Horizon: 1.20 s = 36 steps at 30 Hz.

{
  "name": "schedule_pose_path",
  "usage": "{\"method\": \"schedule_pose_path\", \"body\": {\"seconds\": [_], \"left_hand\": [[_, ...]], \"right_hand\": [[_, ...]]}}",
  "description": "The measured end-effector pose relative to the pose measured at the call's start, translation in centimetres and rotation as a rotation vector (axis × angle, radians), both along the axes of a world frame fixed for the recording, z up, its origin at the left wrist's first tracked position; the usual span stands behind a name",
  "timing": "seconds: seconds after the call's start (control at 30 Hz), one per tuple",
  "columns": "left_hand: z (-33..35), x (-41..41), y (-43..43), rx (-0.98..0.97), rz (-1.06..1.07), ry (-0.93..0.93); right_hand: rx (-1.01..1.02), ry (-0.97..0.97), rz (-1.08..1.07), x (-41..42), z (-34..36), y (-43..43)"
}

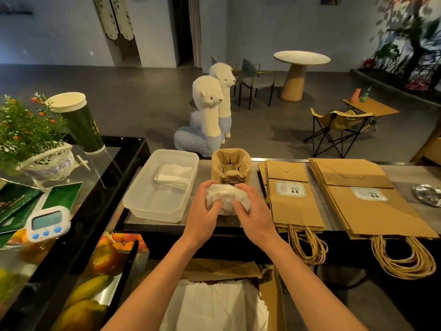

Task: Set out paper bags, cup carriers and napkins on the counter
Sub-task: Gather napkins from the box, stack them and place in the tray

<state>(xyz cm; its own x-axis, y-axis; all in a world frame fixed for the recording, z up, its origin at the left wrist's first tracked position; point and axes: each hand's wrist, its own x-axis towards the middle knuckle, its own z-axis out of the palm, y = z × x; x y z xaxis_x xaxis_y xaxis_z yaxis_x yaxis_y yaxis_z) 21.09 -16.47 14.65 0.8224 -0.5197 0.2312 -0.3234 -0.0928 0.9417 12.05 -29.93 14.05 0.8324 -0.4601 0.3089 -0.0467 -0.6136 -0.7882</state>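
Note:
Both hands hold a wad of white napkins [227, 196] above the counter's near edge, my left hand [202, 211] gripping its left side and my right hand [253, 212] its right side. Just behind the wad stands a stack of brown pulp cup carriers [231, 164]. To the left, a clear plastic tub [152, 204] holds a small pile of napkins [173, 176]. To the right lie two stacks of brown paper bags, one [293, 206] beside the carriers and one [372, 209] farther right, with their twine handles hanging over the counter edge.
A white digital timer [48, 223], a plant in a white basket [31, 139] and a tall green cup [80, 123] stand on the glass case at left. More white paper [214, 306] lies in a box below the counter. A silver dish [428, 194] sits at far right.

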Motion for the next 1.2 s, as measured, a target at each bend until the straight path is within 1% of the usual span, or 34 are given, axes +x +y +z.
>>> {"method": "schedule_pose_path", "body": {"seconds": [0.1,0.23,0.37,0.5,0.57,0.63,0.77,0.9,1.0,1.2], "left_hand": [[1.6,0.3,1.0,-0.039,0.041,-0.033],[3.4,1.2,2.6,-0.057,0.102,-0.043],[4.5,3.0,4.8,-0.064,0.164,-0.012],[5.8,5.5,6.5,-0.023,0.216,0.066],[6.5,7.0,7.1,0.004,0.24,0.112],[6.9,8.8,7.7,0.093,0.267,0.129],[7.2,12.0,8.4,0.383,0.259,0.056],[6.8,13.9,8.2,0.619,0.195,-0.045],[5.9,14.6,7.6,0.774,0.151,-0.144],[4.6,15.2,7.0,0.927,0.101,-0.235]], "right_hand": [[0.01,-0.057,-0.004,0.5,1.6,1.0],[-0.008,-0.085,0.013,1.9,3.4,2.7],[0.023,-0.051,-0.002,4.0,5.1,4.4],[0.045,0.005,0.027,7.0,6.3,5.9],[0.096,0.052,0.05,8.5,7.0,6.5],[0.128,0.106,0.071,10.1,7.7,6.9],[0.053,0.241,0.103,13.0,8.2,7.5],[-0.131,0.385,0.11,15.2,7.8,7.9],[-0.27,0.441,0.101,16.2,7.6,8.5],[-0.585,0.646,0.187,17.5,7.5,9.2]]}}
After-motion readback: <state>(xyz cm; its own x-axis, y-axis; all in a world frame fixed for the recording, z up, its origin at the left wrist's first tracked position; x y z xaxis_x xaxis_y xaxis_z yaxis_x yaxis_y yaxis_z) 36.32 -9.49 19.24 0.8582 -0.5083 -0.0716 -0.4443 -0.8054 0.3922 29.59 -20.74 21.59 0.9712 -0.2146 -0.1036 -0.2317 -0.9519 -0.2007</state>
